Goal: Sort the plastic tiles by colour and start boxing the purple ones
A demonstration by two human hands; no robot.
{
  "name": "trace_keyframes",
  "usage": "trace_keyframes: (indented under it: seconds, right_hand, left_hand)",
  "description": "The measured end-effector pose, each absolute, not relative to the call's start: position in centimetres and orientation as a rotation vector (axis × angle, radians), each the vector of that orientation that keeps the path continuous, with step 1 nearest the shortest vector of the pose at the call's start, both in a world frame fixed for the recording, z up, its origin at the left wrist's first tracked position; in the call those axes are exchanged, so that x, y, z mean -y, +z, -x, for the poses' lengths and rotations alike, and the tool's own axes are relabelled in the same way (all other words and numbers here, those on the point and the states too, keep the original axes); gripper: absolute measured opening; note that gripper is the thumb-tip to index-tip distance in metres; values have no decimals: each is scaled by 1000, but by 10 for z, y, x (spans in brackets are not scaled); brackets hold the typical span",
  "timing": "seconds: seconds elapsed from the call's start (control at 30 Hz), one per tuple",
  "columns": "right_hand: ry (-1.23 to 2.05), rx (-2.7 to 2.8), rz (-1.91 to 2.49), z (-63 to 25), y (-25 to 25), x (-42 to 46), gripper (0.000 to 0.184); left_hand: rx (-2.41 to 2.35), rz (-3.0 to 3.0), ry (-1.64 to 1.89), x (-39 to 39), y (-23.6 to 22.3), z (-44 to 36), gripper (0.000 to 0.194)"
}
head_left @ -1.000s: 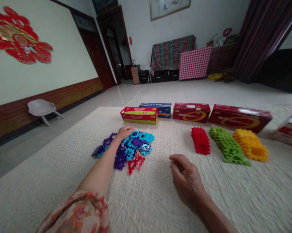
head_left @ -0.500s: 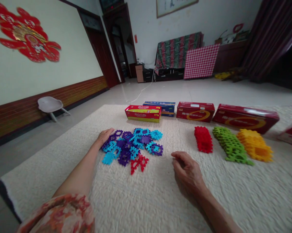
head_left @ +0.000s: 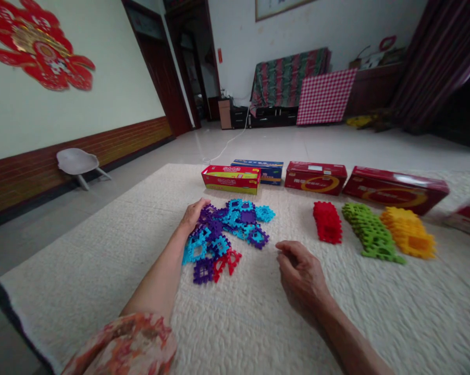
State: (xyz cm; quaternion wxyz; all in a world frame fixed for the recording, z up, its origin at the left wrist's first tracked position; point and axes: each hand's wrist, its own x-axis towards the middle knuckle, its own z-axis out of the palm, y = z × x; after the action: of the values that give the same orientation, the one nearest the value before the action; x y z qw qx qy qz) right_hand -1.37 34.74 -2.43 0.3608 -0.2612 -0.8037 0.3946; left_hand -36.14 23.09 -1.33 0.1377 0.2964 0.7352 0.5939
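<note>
My left hand lies against the left side of a loose pile of interlocking plastic pieces, its fingers stretched out along the edge. Purple pieces and light blue pieces are jumbled together in that pile, partly overlapping. Two red triangular pieces touch its near side. To the right of the pile, my right hand rests on the quilted cover, fingers loosely bent, thumb a little apart, with nothing visible in it.
Overlapping rows of red pieces, green pieces and yellow pieces lie at the right. Behind stand a red-and-yellow box, a blue box and two dark red boxes. A chair stands at the left.
My left hand has moved right and slightly away from me, and the purple and blue pile has shifted right and bunched up. The right hand has stayed nearly in place.
</note>
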Motion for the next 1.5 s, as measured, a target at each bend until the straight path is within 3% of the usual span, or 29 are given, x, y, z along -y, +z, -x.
trace_keyframes:
  seconds: [0.27,0.4,0.6,0.83,0.97,1.07,1.2,1.5]
  right_hand:
    - [976,2073,651,15,-28,-349,19]
    - [983,2047,663,15,-27,-348,20]
    - [1006,2011,673,15,-27,-347,20]
    - [1026,1984,640,15,-28,-349,20]
    - [1010,1991,635,15,-27,-349,19]
    - [993,1996,625,16,-27,-350,19]
    - [990,1980,622,15,-30,-351,20]
    - [988,1908,672,15,-28,-351,23]
  left_hand:
    - [-2392,-710,1647,-202,-16,364,54]
    - [-2317,-734,1674,-215,-19,346,57]
    - [-2369,-946,1851,-252,20,310,47]
    - [-2515,-1448,1122,-329,23,231,30]
    - [-2577,-1736,649,-348,3,204,39]
    - [-2656,-1762,508,-348,-4,199,36]
    - [-2680,-1788,584,-347,-3,198,21]
    - [-2768,-1577,923,-349,10,194,29]
